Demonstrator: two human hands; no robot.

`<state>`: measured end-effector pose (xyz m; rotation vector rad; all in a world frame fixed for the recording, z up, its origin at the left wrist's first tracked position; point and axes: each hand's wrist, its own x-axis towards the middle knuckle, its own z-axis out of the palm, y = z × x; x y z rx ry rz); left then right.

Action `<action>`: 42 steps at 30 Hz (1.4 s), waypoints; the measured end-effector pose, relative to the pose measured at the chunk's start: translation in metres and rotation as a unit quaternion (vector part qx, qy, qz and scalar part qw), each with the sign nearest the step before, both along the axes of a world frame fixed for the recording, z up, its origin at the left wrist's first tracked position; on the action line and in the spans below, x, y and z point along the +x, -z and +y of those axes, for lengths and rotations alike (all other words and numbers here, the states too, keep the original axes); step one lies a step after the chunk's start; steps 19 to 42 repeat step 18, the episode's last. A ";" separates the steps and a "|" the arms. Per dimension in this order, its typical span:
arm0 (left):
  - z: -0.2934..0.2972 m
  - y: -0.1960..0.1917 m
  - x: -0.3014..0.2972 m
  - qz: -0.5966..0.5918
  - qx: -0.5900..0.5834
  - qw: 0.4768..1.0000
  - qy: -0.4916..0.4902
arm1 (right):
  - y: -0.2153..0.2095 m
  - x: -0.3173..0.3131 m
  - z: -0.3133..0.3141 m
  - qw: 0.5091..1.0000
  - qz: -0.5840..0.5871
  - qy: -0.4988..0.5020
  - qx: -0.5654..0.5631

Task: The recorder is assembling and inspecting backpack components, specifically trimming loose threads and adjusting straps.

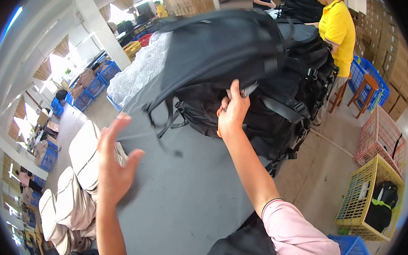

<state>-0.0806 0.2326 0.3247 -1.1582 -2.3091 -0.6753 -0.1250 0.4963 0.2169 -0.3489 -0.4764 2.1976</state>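
A black backpack (218,49), smeared by motion, is tilted over the far side of the grey table (181,191), its straps trailing to the left. My right hand (235,110) is closed in front of it around a small pair of snips (250,89); a metal tip sticks out past the fingers, and an orange bit shows by the palm. Whether this hand also touches the bag I cannot tell. Off to the left, my left hand (116,164) is raised over the table edge, empty, thumb and fingers apart. More black backpacks (304,87) are heaped at the table's right.
Cream-coloured bags (76,190) are stacked left of the table. White patterned material (140,70) lies beyond. At right stand a pink crate (381,138), a yellow crate (355,207) with a black bag, and a wooden stool (367,86). A person in yellow (338,33) stands behind the heap.
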 end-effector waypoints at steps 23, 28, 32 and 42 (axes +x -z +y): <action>-0.089 0.115 0.013 -0.474 -0.100 0.873 -0.053 | 0.032 -0.110 -0.017 0.924 -0.103 0.056 0.363; -0.089 0.115 0.013 -0.474 -0.100 0.873 -0.053 | 0.032 -0.110 -0.017 0.924 -0.103 0.056 0.363; -0.089 0.115 0.013 -0.474 -0.100 0.873 -0.053 | 0.032 -0.110 -0.017 0.924 -0.103 0.056 0.363; -0.089 0.115 0.013 -0.474 -0.100 0.873 -0.053 | 0.032 -0.110 -0.017 0.924 -0.103 0.056 0.363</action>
